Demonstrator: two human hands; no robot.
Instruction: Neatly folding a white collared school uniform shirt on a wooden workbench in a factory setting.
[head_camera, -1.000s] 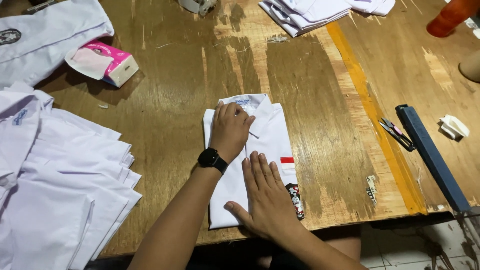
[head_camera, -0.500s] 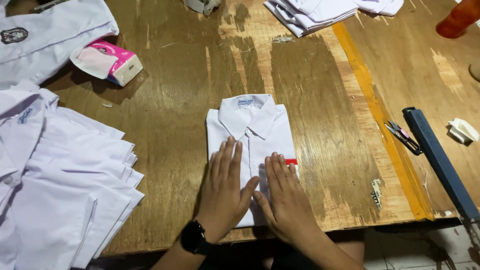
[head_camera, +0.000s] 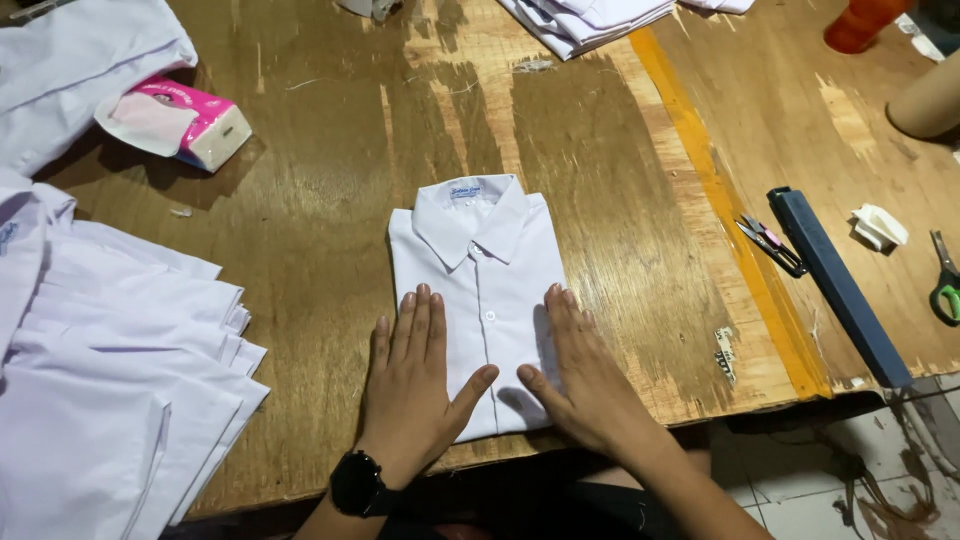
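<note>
Since half a second ago both hands have slid outward and down from the middle of the folded white shirt (head_camera: 480, 290) toward its lower corners, baring the button line; a second ago the left hand was up by the collar.

At the left edge of the frame lies a fanned stack of white shirts (head_camera: 110, 400), and above it, upper left, a pink tissue pack (head_camera: 190, 118) beside more white cloth. The left hand (head_camera: 415, 385), with a black watch (head_camera: 357, 485) on the wrist, lies flat and open, fingers spread, on the shirt's lower left corner and partly on the wooden table (head_camera: 320, 200). The shirt sits in the centre, collar up, near the table's front edge. The right hand (head_camera: 580, 375), also flat and open, presses the lower right corner, thumb pointing toward the left thumb.

Further right run a yellow stripe (head_camera: 720, 210), small snips (head_camera: 770, 245), a dark blue bar (head_camera: 835, 285), and green-handled scissors (head_camera: 945, 280) at the right edge.
</note>
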